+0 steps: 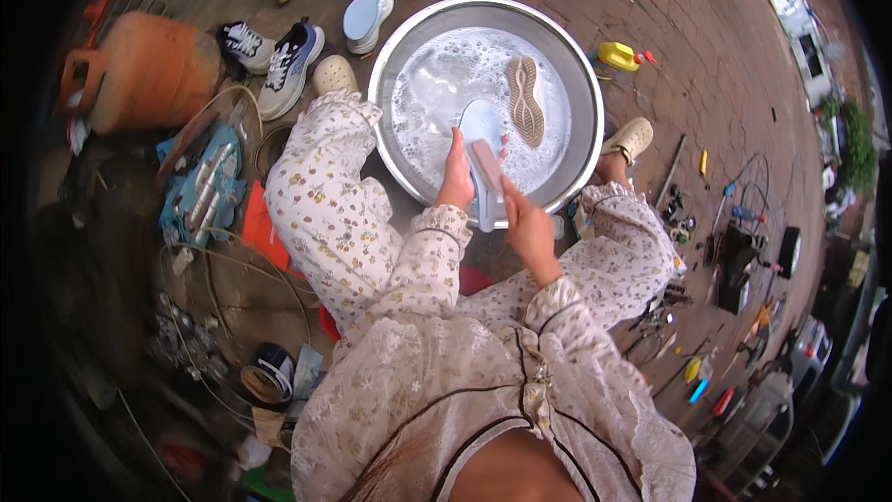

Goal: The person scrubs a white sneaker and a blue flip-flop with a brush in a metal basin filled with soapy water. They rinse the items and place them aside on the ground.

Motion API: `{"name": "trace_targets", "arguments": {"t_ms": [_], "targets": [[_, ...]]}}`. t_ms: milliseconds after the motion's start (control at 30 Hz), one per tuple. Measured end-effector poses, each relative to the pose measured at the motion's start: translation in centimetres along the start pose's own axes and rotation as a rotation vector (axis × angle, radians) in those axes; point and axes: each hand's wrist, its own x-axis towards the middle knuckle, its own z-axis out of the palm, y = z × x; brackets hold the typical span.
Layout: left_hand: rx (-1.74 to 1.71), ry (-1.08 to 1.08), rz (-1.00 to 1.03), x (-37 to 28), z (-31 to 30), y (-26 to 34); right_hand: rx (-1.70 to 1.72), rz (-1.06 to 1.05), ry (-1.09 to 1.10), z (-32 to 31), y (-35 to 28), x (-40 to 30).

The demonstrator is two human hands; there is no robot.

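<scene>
A wide metal basin [382, 118] of soapy water stands between my knees. Over its near part my left hand [458, 171] holds a shoe with a light-blue sole [481, 118], its sole facing up. My right hand [531, 230] grips a brush with a pink back [486, 164], which lies against that sole; the bristles are hidden. A shoe with a beige patterned sole [525, 101] floats sole-up in the suds, right of the held one. Outside the basin, at its upper left, another light-blue-soled shoe [368, 17] rests on the ground.
Sneakers [289, 70] and an orange gas cylinder [157, 73] are at the left, above hoses and a blue bag [202, 188]. A yellow bottle with a red cap [619, 56] lies right of the basin. Scattered tools and a black case [735, 268] lie farther right on the brick paving.
</scene>
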Motion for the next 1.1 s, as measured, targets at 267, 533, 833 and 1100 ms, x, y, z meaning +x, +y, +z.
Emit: {"name": "trace_targets", "arguments": {"t_ms": [267, 533, 833, 1100], "targets": [[0.15, 0.098, 0.111, -0.3, 2.4, -1.0, -0.124, -0.029, 0.049, 0.1, 0.9, 2.4], [0.468, 0.133, 0.133, -0.7, 2.2, -0.7, -0.047, 0.005, 0.047, -0.4, 1.4, 3.7], [0.583, 0.135, 0.15, -1.1, 2.5, -1.0, -0.092, -0.106, 0.067, 0.0, 0.9, 3.0], [0.554, 0.135, 0.182, -1.2, 2.9, -1.1, -0.085, -0.118, 0.068, 0.2, 0.0, 2.9]]}}
